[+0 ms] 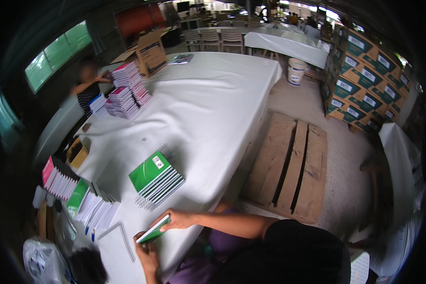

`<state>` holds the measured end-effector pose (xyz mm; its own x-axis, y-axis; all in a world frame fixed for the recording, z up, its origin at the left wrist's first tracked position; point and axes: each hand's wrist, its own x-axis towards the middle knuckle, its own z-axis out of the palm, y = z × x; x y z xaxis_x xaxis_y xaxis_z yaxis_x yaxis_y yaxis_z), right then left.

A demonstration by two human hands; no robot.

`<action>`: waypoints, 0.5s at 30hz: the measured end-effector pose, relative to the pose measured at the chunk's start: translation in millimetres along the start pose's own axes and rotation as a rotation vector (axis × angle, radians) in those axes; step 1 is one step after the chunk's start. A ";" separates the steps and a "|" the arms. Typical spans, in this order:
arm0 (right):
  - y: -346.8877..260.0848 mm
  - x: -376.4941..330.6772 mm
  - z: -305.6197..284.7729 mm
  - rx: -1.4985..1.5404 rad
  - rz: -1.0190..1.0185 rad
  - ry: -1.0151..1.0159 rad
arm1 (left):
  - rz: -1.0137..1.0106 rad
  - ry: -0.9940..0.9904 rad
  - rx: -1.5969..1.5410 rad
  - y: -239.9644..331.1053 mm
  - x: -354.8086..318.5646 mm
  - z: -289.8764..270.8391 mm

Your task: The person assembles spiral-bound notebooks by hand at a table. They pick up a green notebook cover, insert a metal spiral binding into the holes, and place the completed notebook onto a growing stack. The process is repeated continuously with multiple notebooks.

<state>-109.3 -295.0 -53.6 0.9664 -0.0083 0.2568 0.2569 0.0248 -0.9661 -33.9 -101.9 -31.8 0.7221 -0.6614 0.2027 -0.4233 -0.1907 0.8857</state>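
My left hand (148, 252) and my right hand (177, 219) hold a green-covered notebook (155, 230) between them at the near edge of the table. The left fingers close round its lower left end, and the right fingers grip its upper right end. Its white page edge faces up. Just left of it, a spiral-bound notebook (112, 246) lies flat, white side up, its wire coil toward my hands. Farther up the table is a pile of green spiral notebooks (150, 171), fanned in steps with coils showing.
A row of green and pink notebooks (92, 208) lines the left edge, near a yellow container (78, 154). Pink notebook stacks (128, 85) and an open carton (151, 57) stand at the far end, beside another person. A wooden pallet (288, 165) and stacked cartons (364, 80) are right.
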 end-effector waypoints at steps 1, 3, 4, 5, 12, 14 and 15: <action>3.0 1.6 1.7 -0.053 0.052 0.005 | 0.216 0.145 0.348 -19.9 4.1 -14.7; 9.8 4.8 8.9 -0.011 -0.033 0.066 | 0.026 0.359 0.923 -11.9 14.2 -46.2; 2.7 5.0 9.4 -0.032 -0.032 0.059 | 0.246 0.506 1.255 -22.4 14.2 -55.8; -7.6 8.6 14.2 -0.049 -0.039 0.032 | -0.097 0.205 1.122 -61.5 21.1 -86.8; -9.7 -1.5 11.6 -0.066 -0.192 0.047 | -0.052 0.170 0.891 -77.4 15.8 -91.1; -4.3 -0.7 6.2 -0.094 -0.119 0.005 | 0.035 0.151 0.855 -87.2 13.0 -103.6; -1.9 -1.5 3.3 -0.106 -0.077 -0.019 | 0.027 0.117 0.630 -70.7 9.6 -99.1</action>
<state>-111.2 -291.7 -52.1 0.9440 0.0124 0.3298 0.3297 -0.0807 -0.9406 57.1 -22.9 -51.0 0.7464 -0.5955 0.2971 -0.6570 -0.5883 0.4714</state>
